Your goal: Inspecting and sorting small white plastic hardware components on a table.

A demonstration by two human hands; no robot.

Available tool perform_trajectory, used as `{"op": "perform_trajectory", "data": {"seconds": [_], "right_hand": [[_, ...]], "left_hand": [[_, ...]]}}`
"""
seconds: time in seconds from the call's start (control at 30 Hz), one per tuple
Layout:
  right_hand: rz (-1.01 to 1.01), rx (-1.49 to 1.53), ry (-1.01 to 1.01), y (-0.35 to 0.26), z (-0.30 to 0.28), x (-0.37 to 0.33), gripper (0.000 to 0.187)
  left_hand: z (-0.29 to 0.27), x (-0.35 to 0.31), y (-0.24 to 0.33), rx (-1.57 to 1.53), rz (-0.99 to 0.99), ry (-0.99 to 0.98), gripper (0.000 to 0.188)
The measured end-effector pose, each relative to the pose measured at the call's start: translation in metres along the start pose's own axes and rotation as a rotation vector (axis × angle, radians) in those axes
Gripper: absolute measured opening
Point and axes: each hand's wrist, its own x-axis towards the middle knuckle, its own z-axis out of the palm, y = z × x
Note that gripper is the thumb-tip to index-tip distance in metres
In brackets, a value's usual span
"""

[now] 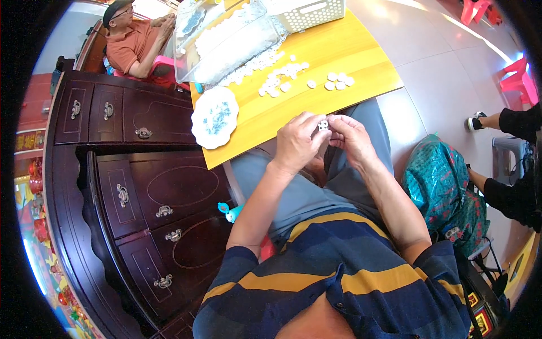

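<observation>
Over my lap, just off the near edge of the yellow wooden table (344, 51), both my hands meet at a small white round piece with dark holes (323, 125). My left hand (297, 144) pinches it between thumb and fingers. From the other side, the bent fingertips of my right hand (353, 140) press close against it; how much of it they grip is partly hidden. On the tabletop ahead lie several small white round pieces (340, 79) in a little group, with one single piece (311, 84) beside them. A larger scatter of white pieces (274, 82) lies further left.
A scalloped white plate with a blue pattern (199, 125) sits at the table's left corner. Behind are a clear bin (226, 70) of white pieces and a white perforated basket (310, 17). Dark drawers (164, 186) stand left, a green bag (432, 175) right. Another person (132, 48) sits far left.
</observation>
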Motion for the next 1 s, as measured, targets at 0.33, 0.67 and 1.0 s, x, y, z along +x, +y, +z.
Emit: {"op": "perform_trajectory", "data": {"seconds": [0.33,0.67,1.0], "right_hand": [[-0.049,-0.142,-0.049,0.001,0.0,-0.003,0.017],[-0.11,-0.173,-0.072,0.0,-0.003,-0.003,0.016],[-0.144,-0.237,-0.085,0.002,-0.001,-0.006,0.016]], "left_hand": [[-0.008,0.003,-0.003,-0.03,0.08,0.013,0.022],[-0.01,0.008,-0.008,-0.022,0.165,-0.032,0.022],[-0.011,0.006,-0.017,-0.037,0.215,-0.065,0.019]]}}
